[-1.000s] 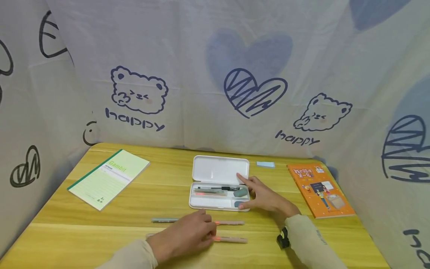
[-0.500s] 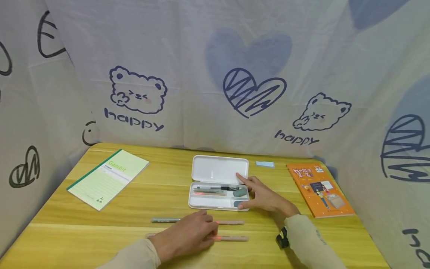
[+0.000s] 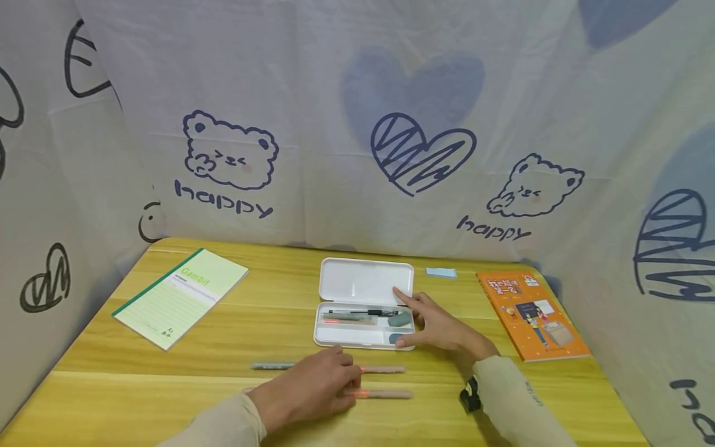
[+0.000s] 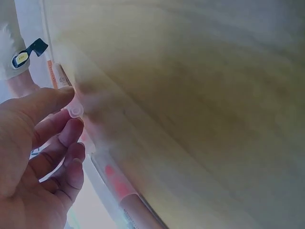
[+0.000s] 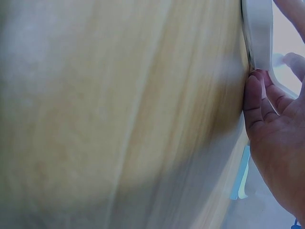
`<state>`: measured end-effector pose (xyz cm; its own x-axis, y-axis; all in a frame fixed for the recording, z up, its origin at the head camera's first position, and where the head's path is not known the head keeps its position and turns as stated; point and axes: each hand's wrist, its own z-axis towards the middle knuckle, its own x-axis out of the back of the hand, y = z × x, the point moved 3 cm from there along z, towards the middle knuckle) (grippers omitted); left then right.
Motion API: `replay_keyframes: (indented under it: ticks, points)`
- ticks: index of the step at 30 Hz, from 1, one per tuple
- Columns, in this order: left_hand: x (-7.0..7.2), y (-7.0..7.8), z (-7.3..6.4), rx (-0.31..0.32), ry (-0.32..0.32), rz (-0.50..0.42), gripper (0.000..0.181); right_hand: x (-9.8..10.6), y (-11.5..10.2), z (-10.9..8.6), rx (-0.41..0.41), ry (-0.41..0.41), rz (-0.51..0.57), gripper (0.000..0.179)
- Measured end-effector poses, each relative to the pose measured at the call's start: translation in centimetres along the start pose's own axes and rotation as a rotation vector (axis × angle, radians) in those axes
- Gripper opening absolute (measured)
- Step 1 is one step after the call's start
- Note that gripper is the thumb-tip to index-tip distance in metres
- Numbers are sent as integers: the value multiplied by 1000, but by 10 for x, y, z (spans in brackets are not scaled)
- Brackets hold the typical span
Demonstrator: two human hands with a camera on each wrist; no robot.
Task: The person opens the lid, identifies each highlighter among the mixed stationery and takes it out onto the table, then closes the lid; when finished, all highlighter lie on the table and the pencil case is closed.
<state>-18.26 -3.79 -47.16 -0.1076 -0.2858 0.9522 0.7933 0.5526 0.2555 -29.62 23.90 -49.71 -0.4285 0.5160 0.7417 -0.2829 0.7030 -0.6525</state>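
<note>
Left hand: pinched near pen, lower centre of frame; pen's right end had edged slightly upward, apparently mere adjustment. Right hand: spread against open pencil case, just below centre, unmoved.

From where I stand it looks like a small study corner, in a home or elsewhere I can't tell: pale cloth in a bear-and-heart print hangs round a wood-grain table bearing a notebook, an orange book and an open pencil case.
</note>
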Motion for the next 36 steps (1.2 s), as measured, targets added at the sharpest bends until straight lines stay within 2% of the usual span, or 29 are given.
replay_keyframes:
  ticks: [5,9,11,14,18,21,23,29,36]
  points:
    - [3,-1,1,15,0,-9,11,1,0,0,-10,0,0,115]
    - [14,-12,2,39,44,-47,14,1,-1,-1,-16,-5,9,115]
    - [21,-24,3,63,68,-64,16,1,-1,-1,-16,-6,12,115]
    - [31,-50,6,123,84,-80,21,1,-1,-1,-12,-7,13,114]
    - [37,-86,4,251,47,-154,44,1,-1,-2,-5,-10,8,114]
    - [37,-103,3,306,4,-203,61,1,-1,-2,-4,-12,7,115]
    - [37,-109,3,312,-26,-217,68,2,-1,-2,-3,-12,4,114]
    - [36,-118,8,261,-108,-246,85,2,0,-1,-10,-11,1,114]
    - [33,-126,16,235,-179,-300,92,1,2,-1,-17,-4,0,113]
